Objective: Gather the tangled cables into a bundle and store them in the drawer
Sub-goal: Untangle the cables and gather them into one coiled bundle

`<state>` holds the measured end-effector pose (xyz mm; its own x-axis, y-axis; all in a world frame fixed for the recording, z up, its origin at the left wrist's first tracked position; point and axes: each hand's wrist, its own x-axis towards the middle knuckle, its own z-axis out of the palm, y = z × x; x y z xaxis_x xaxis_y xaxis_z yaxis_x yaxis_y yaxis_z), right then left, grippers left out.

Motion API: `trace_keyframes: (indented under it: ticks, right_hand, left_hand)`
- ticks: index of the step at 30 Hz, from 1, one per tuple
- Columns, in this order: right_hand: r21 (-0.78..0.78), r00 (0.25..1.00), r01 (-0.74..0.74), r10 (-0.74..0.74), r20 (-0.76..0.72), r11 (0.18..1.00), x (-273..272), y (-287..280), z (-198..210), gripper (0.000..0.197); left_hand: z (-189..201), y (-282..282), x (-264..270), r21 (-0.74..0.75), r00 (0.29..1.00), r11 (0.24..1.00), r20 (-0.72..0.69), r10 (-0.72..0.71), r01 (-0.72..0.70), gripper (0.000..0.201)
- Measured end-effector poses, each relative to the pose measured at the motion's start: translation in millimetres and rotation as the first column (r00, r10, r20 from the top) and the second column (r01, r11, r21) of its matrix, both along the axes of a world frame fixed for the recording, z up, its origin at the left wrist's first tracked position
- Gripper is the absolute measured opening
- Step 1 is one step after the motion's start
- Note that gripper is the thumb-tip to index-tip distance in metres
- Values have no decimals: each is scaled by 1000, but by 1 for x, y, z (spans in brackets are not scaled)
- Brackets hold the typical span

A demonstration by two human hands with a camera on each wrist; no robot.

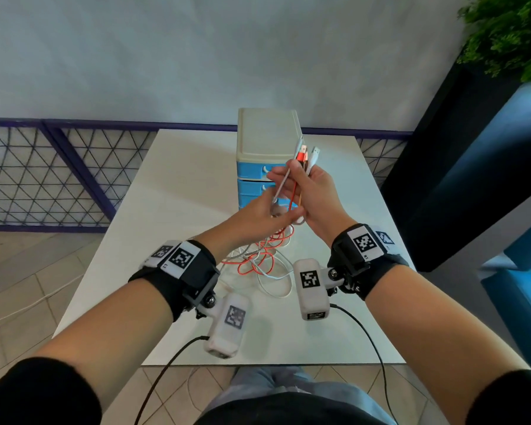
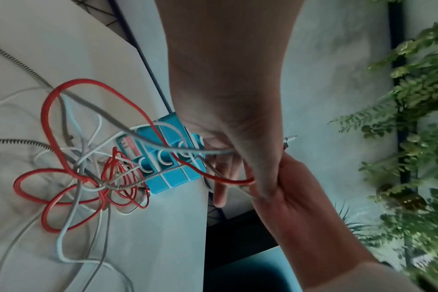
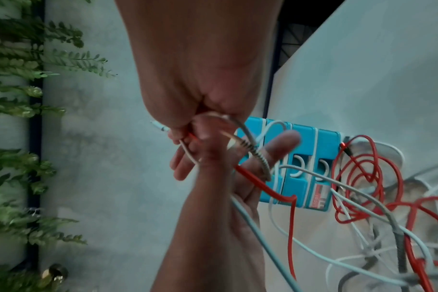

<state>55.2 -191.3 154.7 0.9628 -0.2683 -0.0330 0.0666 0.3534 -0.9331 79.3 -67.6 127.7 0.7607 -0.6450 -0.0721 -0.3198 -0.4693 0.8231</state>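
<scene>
Right hand [image 1: 314, 191] gripping cables [image 1: 292, 185] upright, left hand [image 1: 258, 214] pinching them just below.

Glossy plastic drawer unit [image 1: 265, 139]; braided cable [image 2: 20, 141]

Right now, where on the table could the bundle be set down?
Bare table left of the drawers, and the right strip beside them. Crowded: in front of the drawers, where the cables sprawl under both hands.
</scene>
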Motion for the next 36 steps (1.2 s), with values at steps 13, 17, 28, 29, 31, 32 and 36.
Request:
trace_keyframes:
  ticks: [13,17,28,29,31,32,36]
  right_hand:
    - [138,999,-35,39,-27,990,4,-15,30,23]
    - [-3,998,-43,43,-43,999,-1,-23,37,20]
    - [-652,981,8,-132,-140,758,-12,-47,31,20]
    - [-683,981,8,-137,-135,731,-13,-48,30,20]
    - [-704,981,19,-148,-123,710,-13,-51,30,20]
    - [-707,981,29,-157,-117,707,-14,-53,31,20]
    - [-735,978,85,-198,-68,673,-11,-61,34,20]
  left_hand:
    - [-5,-10,-6,-53,984,992,144,-102,111,10]
    - [-31,-5,17,208,902,973,391,-181,105,21]
    - [-69,34,46,484,868,873,456,-198,-55,44]
    - [-68,33,47,507,870,860,448,-205,-59,44]
    - [-71,31,49,525,854,849,468,-226,-63,39]
    - [-72,30,50,523,849,850,475,-230,-61,36]
    - [-71,28,53,497,858,857,491,-149,-135,30]
